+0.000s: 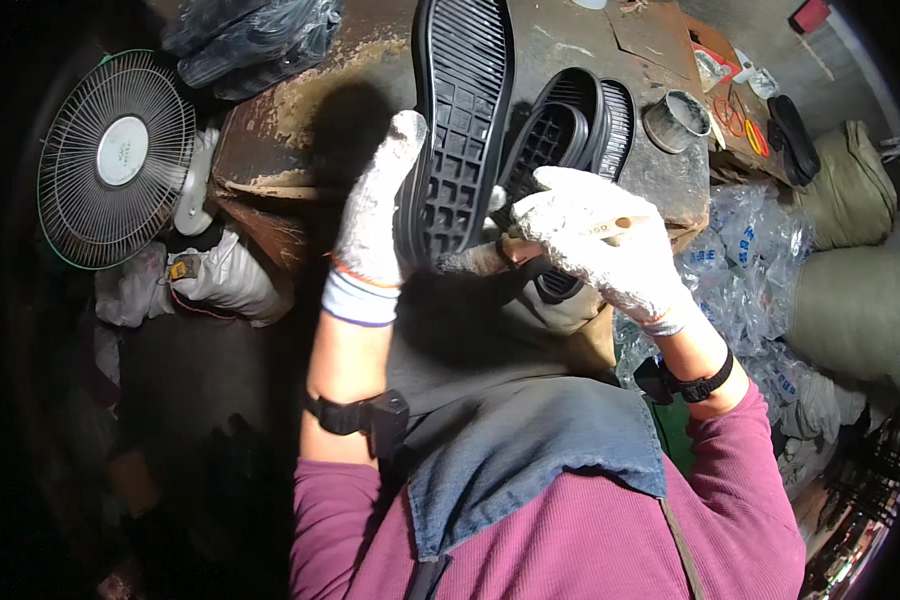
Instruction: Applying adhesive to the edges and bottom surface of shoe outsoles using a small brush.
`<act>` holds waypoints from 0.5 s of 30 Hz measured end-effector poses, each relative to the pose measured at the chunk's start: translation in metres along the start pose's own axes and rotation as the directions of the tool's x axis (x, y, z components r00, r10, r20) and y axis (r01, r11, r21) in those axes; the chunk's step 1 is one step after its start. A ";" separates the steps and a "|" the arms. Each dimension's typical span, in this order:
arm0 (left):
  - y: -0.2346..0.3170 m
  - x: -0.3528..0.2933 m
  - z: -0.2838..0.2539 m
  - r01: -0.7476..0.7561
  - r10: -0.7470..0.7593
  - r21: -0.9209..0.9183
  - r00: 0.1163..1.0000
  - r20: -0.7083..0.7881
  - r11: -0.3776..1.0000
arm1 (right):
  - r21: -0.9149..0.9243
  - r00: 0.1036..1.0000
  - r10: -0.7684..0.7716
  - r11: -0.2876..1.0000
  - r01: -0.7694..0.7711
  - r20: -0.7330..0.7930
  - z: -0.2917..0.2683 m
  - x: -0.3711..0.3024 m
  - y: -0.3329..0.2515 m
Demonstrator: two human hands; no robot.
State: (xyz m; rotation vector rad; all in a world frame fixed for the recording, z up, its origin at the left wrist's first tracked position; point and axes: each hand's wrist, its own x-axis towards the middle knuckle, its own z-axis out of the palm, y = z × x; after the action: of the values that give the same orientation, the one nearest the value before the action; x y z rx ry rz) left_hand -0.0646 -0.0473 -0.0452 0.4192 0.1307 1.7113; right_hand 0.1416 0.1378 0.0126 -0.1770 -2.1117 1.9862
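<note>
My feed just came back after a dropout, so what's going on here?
A person in white knit gloves is holding a black shoe sole in the left hand, with its gridded tread facing the camera. The right hand grips what looks like a wooden-handled brush, its head by the sole's lower end; whether they touch is unclear. Beyond the hands, more black soles lie on the worktable beside a metal cup.
</note>
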 end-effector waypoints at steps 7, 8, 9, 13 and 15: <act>-0.012 -0.020 0.032 0.039 0.545 0.973 0.823 -0.159 0.225 | -0.011 0.993 -0.084 0.996 0.083 -0.086 -0.010 0.022 -0.028; -0.008 -0.017 0.046 0.049 0.385 0.783 0.851 -0.357 0.620 | -0.127 0.985 -0.121 0.986 0.105 -0.122 -0.019 0.029 -0.030; -0.006 -0.019 0.056 0.083 0.159 0.446 0.864 -0.477 0.891 | -0.231 0.977 -0.158 0.965 0.122 -0.144 -0.024 0.037 -0.029; -0.014 -0.024 0.045 0.334 0.311 0.787 0.784 -0.537 0.518 | -0.423 0.951 -0.264 0.889 0.176 -0.160 -0.057 0.074 -0.031; -0.022 -0.018 0.045 0.184 0.248 0.657 0.825 -0.508 0.731 | -0.833 0.834 -0.551 0.474 0.285 -0.028 -0.071 0.091 -0.037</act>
State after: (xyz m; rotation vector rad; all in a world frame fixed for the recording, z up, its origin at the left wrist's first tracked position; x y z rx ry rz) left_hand -0.0265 -0.0678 -0.0141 0.4287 1.2514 1.7339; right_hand 0.0751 0.2266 0.0611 -0.0681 -2.3684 0.5488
